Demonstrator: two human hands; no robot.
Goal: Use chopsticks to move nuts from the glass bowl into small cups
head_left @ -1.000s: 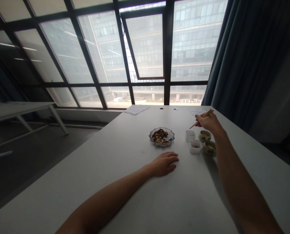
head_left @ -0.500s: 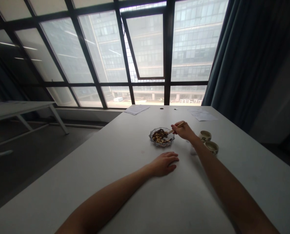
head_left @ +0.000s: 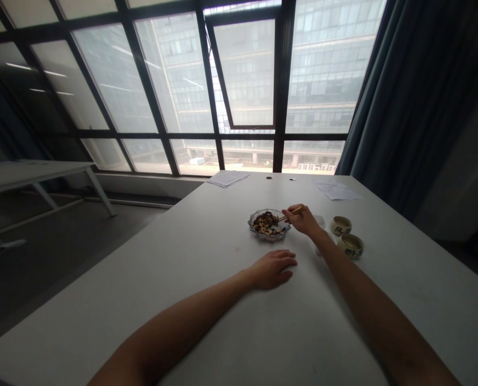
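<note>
My right hand (head_left: pixel 302 221) grips a pair of wooden chopsticks (head_left: pixel 289 212), with their tips reaching into a cut-glass dish (head_left: pixel 269 225) of mixed nuts and beans (head_left: pixel 265 223). My left hand (head_left: pixel 273 269) lies flat and empty on the white table (head_left: pixel 190 268), just in front of the dish. Beyond my right wrist stand two small ceramic cups with dark characters (head_left: pixel 340 225) (head_left: pixel 350 246). A small white square container (head_left: pixel 319 220) is mostly hidden behind my right hand and forearm.
Sheets of paper (head_left: pixel 228 178) (head_left: pixel 337 193) lie at the far end of the table, beneath a large window (head_left: pixel 247 80). A dark curtain (head_left: pixel 407 80) hangs to the right. Another white table (head_left: pixel 29 172) stands on the left, across the floor.
My right hand has moved left from beside the cups to the dish, with the chopsticks lowered into it. My left hand has stayed in place, and the view has shifted slightly.
</note>
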